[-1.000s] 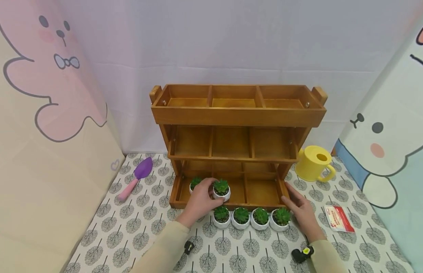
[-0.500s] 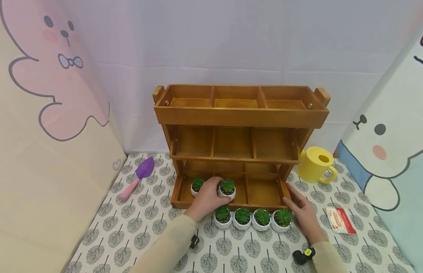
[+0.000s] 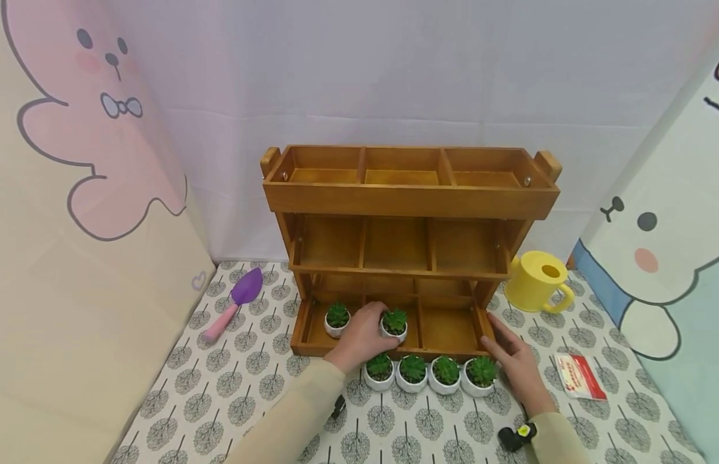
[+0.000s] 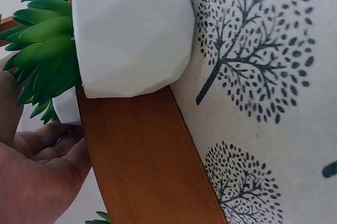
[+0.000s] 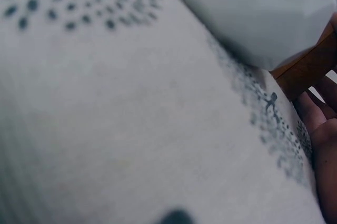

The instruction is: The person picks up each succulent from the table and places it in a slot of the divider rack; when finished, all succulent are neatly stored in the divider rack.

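Observation:
A three-tier wooden shelf (image 3: 412, 200) with divided compartments stands at the table's middle. My left hand (image 3: 362, 335) holds a small succulent in a white pot (image 3: 394, 323) between thumb and fingers, in the middle compartment of the bottom tier. Another potted succulent (image 3: 337, 320) sits in the left compartment. My right hand (image 3: 517, 364) grips the right side of the bottom tier, thumb over its edge. Several potted succulents (image 3: 412, 372) line up in front of the shelf. One white pot (image 4: 131, 37) fills the left wrist view's foreground and partly hides the held one.
A purple-and-pink trowel (image 3: 238, 301) lies left of the shelf. At the right stand a yellow watering can (image 3: 530, 283) and, nearer, a red-and-white card (image 3: 578, 376). A tree-patterned cloth (image 3: 232, 399) covers the table; printed curtains hang around it.
My left hand has moved right with the potted succulent, away from the one in the left compartment, and now holds it lower in the middle compartment. My right hand stays on the shelf.

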Action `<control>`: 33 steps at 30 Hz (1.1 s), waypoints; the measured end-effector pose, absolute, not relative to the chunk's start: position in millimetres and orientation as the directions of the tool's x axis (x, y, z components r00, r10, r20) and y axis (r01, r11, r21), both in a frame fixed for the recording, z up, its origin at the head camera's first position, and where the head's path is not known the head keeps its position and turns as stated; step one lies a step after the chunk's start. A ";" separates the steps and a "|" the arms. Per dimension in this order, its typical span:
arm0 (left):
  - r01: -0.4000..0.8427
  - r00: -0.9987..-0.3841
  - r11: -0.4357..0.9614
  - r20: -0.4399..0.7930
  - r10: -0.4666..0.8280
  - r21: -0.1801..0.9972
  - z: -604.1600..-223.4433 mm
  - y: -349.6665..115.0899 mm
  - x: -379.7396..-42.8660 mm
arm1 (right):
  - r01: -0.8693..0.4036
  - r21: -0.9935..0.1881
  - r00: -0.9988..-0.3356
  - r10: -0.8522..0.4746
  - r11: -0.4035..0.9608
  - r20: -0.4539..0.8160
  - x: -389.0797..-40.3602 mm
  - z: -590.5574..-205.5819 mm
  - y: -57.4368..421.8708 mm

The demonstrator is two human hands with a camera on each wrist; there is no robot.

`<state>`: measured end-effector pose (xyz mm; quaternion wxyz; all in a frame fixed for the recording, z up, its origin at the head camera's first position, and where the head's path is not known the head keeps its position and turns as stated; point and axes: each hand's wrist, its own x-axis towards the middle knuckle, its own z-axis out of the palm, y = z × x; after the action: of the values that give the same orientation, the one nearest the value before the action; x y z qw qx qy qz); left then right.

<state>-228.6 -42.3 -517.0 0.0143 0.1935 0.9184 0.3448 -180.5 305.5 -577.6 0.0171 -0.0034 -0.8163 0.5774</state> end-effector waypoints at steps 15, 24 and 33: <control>0.349 -0.918 0.718 0.066 0.391 0.603 -513.9 -35.5 -233.8 | -0.007 -0.948 -0.999 0.030 0.319 0.017 -181.4 -577.4 306.2; 0.339 -0.914 0.704 0.040 0.404 0.624 -510.2 -34.6 -236.3 | -0.009 -0.943 -0.999 0.029 0.331 0.020 -180.4 -578.5 305.7; 0.291 -0.926 0.704 0.005 0.378 0.648 -507.2 -33.8 -236.3 | -0.006 -0.946 -0.999 0.034 0.325 0.017 -180.0 -578.0 304.7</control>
<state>-236.3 -33.8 -507.2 0.0641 0.1814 0.9207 0.3395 -180.0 304.7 -578.0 0.0168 -0.0086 -0.8138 0.5809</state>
